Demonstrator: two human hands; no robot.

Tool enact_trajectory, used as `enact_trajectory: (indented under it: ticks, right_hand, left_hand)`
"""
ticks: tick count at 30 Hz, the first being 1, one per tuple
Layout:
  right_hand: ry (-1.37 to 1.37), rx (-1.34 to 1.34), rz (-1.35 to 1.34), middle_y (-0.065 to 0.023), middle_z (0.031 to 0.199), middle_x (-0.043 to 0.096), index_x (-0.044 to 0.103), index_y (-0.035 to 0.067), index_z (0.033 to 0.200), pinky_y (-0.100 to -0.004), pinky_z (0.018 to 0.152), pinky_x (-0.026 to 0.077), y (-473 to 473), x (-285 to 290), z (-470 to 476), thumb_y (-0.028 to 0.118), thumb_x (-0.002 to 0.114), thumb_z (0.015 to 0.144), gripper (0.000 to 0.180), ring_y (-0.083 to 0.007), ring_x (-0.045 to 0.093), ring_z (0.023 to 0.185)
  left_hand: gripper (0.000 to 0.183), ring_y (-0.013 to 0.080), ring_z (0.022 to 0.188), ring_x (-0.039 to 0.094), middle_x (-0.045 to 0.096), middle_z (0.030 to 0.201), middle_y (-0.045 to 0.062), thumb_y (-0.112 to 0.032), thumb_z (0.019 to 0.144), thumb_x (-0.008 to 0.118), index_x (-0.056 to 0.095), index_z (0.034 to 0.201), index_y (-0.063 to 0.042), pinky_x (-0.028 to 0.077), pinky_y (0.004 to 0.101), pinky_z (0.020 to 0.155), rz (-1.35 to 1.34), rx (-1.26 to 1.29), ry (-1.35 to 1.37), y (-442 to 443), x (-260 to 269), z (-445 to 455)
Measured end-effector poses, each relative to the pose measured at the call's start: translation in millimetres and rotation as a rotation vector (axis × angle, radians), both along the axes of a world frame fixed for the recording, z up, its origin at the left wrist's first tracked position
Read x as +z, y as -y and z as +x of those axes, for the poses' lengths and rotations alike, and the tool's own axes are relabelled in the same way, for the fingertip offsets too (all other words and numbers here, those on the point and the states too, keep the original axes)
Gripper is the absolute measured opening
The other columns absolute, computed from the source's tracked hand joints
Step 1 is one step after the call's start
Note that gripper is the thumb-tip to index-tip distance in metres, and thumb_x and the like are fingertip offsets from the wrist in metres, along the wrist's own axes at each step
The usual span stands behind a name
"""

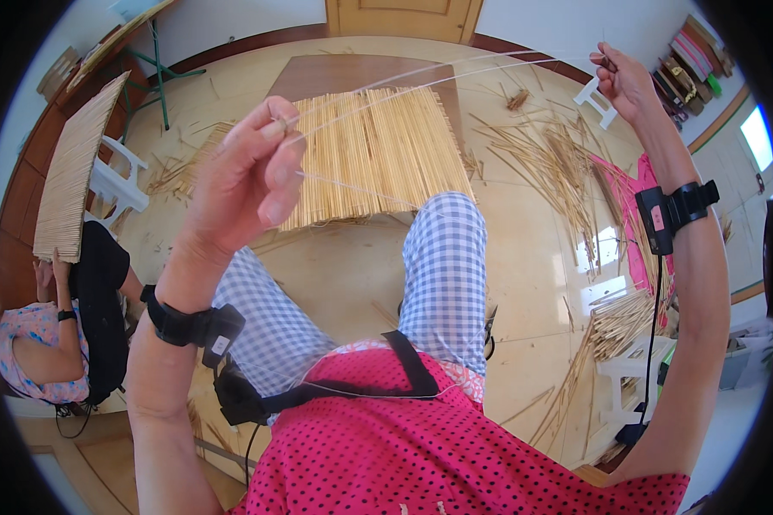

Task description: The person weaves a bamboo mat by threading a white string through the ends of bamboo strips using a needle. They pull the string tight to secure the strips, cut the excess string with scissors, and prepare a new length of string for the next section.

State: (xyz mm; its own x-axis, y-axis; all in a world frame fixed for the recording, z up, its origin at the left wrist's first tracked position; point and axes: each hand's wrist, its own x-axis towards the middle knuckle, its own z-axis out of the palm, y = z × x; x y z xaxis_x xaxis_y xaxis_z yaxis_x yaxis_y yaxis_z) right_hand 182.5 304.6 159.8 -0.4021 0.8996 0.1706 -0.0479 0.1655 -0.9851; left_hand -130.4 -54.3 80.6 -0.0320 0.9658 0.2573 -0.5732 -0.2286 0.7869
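Note:
My left hand [248,170], raised at left of centre, pinches white thread between thumb and fingers. Far to the upper right, my right hand [621,80] holds the other end between thumb and forefinger; what looks like a thin needle stands up from its fingertips. Two strands of the white thread [419,84] run taut between my hands. A looser strand hangs from my left hand over my knee, and thread also lies across my lap. Beyond my knees, a mat of straw-coloured stalks [373,154] rests on a brown board [361,71], its near edge close to my knee.
Loose stalks [554,167] are strewn on the tiled floor at right, near pink cloth [644,174] and a bundle of cut stalks [618,322] by a white plastic stool [638,367]. Scissors [489,331] lie beside my right leg. At left, a co-worker holds another stalk mat [80,167].

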Motion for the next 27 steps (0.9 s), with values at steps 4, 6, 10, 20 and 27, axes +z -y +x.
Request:
enact_trajectory:
  ticks: [4, 6, 10, 20, 27]
  right_hand:
    - [-0.035, -0.053, -0.009, -0.0099, 0.097, 0.065, 0.051, 0.0, 0.099, -0.0144, 0.042, 0.041, 0, -5, 21, 0.015, 0.052, 0.093, 0.016, -0.0038, 0.045, 0.053]
    - [-0.183, -0.072, -0.12, -0.0076, 0.094, 0.065, 0.052, 0.002, 0.096, -0.0146, 0.042, 0.039, -9, -11, 39, 0.016, 0.051, 0.094, 0.014, -0.0036, 0.043, 0.052]
    - [-0.468, -0.028, -0.219, 0.0016, 0.076, 0.055, 0.05, 0.008, 0.095, -0.0144, 0.039, 0.031, 11, -54, 43, 0.015, 0.049, 0.094, 0.007, -0.0022, 0.036, 0.05]
    - [0.175, 0.686, -0.626, -0.0112, 0.073, 0.064, 0.055, 0.004, 0.091, -0.0252, 0.049, 0.049, 153, -210, -43, 0.017, 0.051, 0.092, 0.014, -0.0151, 0.061, 0.055]
    - [0.333, 0.76, -0.557, -0.01, 0.064, 0.059, 0.053, 0.001, 0.086, -0.0279, 0.049, 0.047, 177, -260, -81, 0.013, 0.051, 0.091, 0.013, -0.0183, 0.057, 0.05]
  left_hand:
    - [0.011, 0.0158, 0.038, 0.049, 0.051, 0.06, 0.007, -0.015, 0.096, 0.04, 0.043, 0.1, -0.005, 0.04, 0.0239, 0.033, -0.023, -0.083, -0.019, 13, -2, 7]
    - [0.011, 0.017, 0.04, 0.051, 0.054, 0.062, 0.009, -0.015, 0.096, 0.041, 0.043, 0.1, -0.005, 0.042, 0.0246, 0.034, -0.025, -0.151, -0.057, 23, -6, 15]
    - [0.015, 0.0208, 0.061, 0.065, 0.064, 0.081, 0.014, -0.018, 0.095, 0.046, 0.043, 0.1, -0.004, 0.053, 0.0273, 0.052, -0.351, -0.526, -0.365, 43, -41, 30]
    - [0.049, 0.0271, 0.102, 0.059, 0.051, 0.121, 0.015, -0.022, 0.088, 0.063, 0.04, 0.124, 0.001, 0.051, 0.0395, 0.084, -0.953, 0.169, 0.14, 0, -225, -45]
    - [0.042, 0.0277, 0.094, 0.06, 0.058, 0.103, 0.012, -0.026, 0.083, 0.068, 0.051, 0.114, -0.004, 0.051, 0.0404, 0.083, -0.943, 0.197, 0.307, -6, -286, -43]
